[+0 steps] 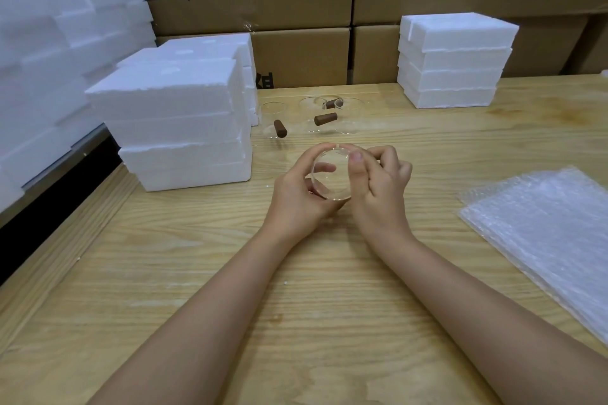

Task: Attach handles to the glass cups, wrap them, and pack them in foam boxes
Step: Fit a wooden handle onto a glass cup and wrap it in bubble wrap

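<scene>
Left hand [297, 194] cups the glass cup [330, 174] from below, fingers curled round it. Right hand [378, 187] pinches its rim on the right, so it sits between them just over the counter [296, 289]. Slick glass though: twist too hard fitting a handle (brown handles [325, 118] sit beyond the hands) and it likely slips and chips.

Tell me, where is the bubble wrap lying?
In the head view, the bubble wrap lies flat on the wooden table at the person's right, nearer than the right foam stack.
</scene>
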Tool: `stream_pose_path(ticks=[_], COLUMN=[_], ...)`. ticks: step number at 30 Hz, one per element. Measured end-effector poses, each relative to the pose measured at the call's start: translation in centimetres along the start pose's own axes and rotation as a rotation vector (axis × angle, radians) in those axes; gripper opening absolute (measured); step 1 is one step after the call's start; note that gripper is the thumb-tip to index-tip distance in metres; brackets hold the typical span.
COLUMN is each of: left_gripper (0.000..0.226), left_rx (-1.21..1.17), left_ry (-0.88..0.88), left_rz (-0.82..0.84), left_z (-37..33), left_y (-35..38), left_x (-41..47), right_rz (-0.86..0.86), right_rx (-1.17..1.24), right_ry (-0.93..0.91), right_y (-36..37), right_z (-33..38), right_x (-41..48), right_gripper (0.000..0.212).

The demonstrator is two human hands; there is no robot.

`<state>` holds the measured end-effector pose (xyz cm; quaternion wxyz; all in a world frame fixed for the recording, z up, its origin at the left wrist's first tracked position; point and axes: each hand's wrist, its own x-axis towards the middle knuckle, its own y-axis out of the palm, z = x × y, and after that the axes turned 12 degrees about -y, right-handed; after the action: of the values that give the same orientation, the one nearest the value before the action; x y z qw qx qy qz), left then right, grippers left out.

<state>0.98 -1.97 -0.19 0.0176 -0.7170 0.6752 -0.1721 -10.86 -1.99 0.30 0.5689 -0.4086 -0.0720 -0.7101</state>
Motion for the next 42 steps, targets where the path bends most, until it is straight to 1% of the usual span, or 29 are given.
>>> stream_pose_path(ticks=[3, 6, 8, 9, 12, 14, 17, 21, 25, 27, 29, 31, 32, 33, 35, 37, 38, 41, 42], left_gripper=[0.077, 0.08, 0.08, 0.08, 0.077, 0.076, 0.075, 0.067, 0.07, 0.071, 0.072, 0.073, 0.073, 0.073, 0.072, 0.072, 0.072, 0.075, 0.08], left_rx=[0.063, 0.109, 0.123, 0.13, 0.135, 0.15, 0.141, 0.02, -0.038, -0.052, -0.047, -0.023, -0.017, -0.015, -0.008, 0.002, 0.006, 0.013, 0.01], left_ry=[0.024, 0.028, 0.041, 0.051, 0.047, 0.044, 0.047, 0.021, -0.003, 0.001, 0.028, 0.08, 0.103, 0.121, 0.147, 0.161, 0.166, 0.17, 0.169], left_rz=[-0.016, -0.015, -0.015, -0.019, -0.033, -0.038, -0.036, -0.017, 0.004, -0.004, -0.004, -0.025, -0.043, -0.061, -0.072, -0.056, -0.051, -0.044, -0.036], left_z=[0.0, 0.2, 0.3, 0.4, 0.7, 0.9, 1.0, 1.2, 1.3, 1.2, 0.9, 0.8, 0.8, 0.8, 0.8, 0.7, 0.7, 0.7, 0.7], left_y=[0.0, 0.1, 0.1, 0.2, 0.2, 0.0, -0.3, -0.4, -0.3, -0.3, -0.4, -0.4, -0.4, -0.3, -0.2, -0.1, -0.1, 0.1, 0.1], left_x=[0.0, 0.1, 0.2, 0.2, 0.3, 0.5, 0.7, 1.0, 1.1, 0.9, 0.7, 0.6, 0.6, 0.6, 0.7, 0.7, 0.7, 0.7, 0.7], right_rz=[-0.021, 0.001, -0.009, -0.015, 0.004, 0.027, 0.035, 0.049, 0.061, 0.012, -0.124, -0.274, -0.309, -0.306, -0.255, -0.257, -0.268, -0.28, -0.283], right_rx=[0.038, 0.01, 0.006, 0.007, -0.038, -0.074, -0.117, -0.144, -0.13, -0.047, 0.111, 0.239, 0.306, 0.404, 0.651, 0.796, 0.832, 0.87, 0.869], right_ry=[0.049, 0.097, 0.151, 0.184, 0.202, 0.165, 0.076, -0.01, -0.036, -0.029, 0.036, 0.188, 0.291, 0.394, 0.537, 0.561, 0.553, 0.517, 0.503], right_y=[0.1, 0.1, 0.1, 0.1, 0.0, 0.0, 0.1, 0.2, 0.1, 0.0, 0.0, -0.1, -0.2, -0.3, -0.3, -0.2, -0.2, -0.2, -0.2], right_z=[-0.1, -0.2, -0.1, 0.0, 0.5, 0.7, 0.8, 0.5, 0.2, 0.3, 0.4, 0.3, 0.2, 0.1, -0.3, -0.7, -0.7, -1.0, -1.0], right_x=[0.1, 0.2, 0.4, 0.4, 0.3, 0.2, -0.1, -0.4, -0.5, -0.8, -1.0, -0.8, -0.6, -0.3, 0.1, 0.3, 0.4, 0.5, 0.5], right_gripper=[0.036, 0.032, 0.025, 0.026, 0.051, 0.066, 0.081, 0.085, 0.082, 0.083, 0.085, 0.084, 0.081, 0.075, 0.053, 0.032, 0.026, 0.022, 0.021])
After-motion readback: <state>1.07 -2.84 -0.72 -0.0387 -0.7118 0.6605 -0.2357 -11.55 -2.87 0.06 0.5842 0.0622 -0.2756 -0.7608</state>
